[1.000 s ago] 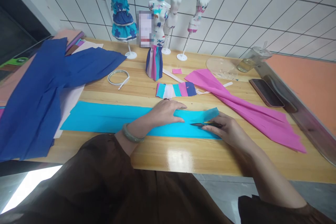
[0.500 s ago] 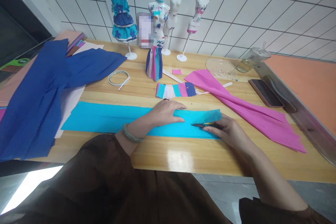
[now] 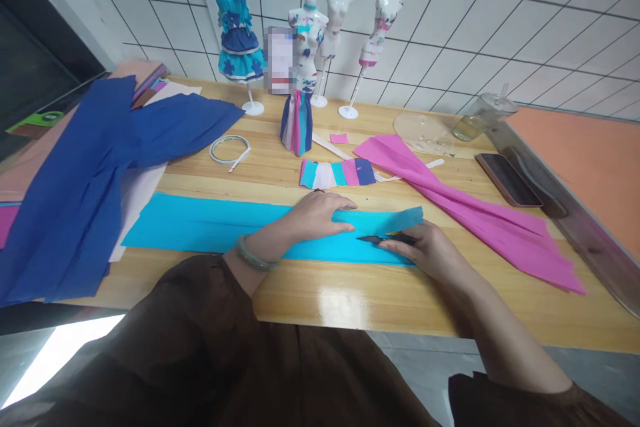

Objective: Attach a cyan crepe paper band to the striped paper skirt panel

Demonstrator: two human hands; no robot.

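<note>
A long turquoise strip of crepe paper lies flat along the front of the wooden table. Resting on its upper edge is my left hand, fingers stretched out and thumb apart. My right hand is closed round a pair of scissors at the strip's right end. Their dark blades point left across the paper, and the handles are mostly hidden by my fingers. Above the blades the paper's right end lifts a little. Just behind my left hand is a striped multicoloured piece.
Pink crepe paper and a phone lie to the right, near a lidded cup. Blue crepe paper covers the left side, beside a roll of tape. Several small mannequins, one in a blue dress, stand along the back.
My right hand and the scissors have moved slightly left along the turquoise paper. My left hand stays in place on it. The whole view has shifted a little.
</note>
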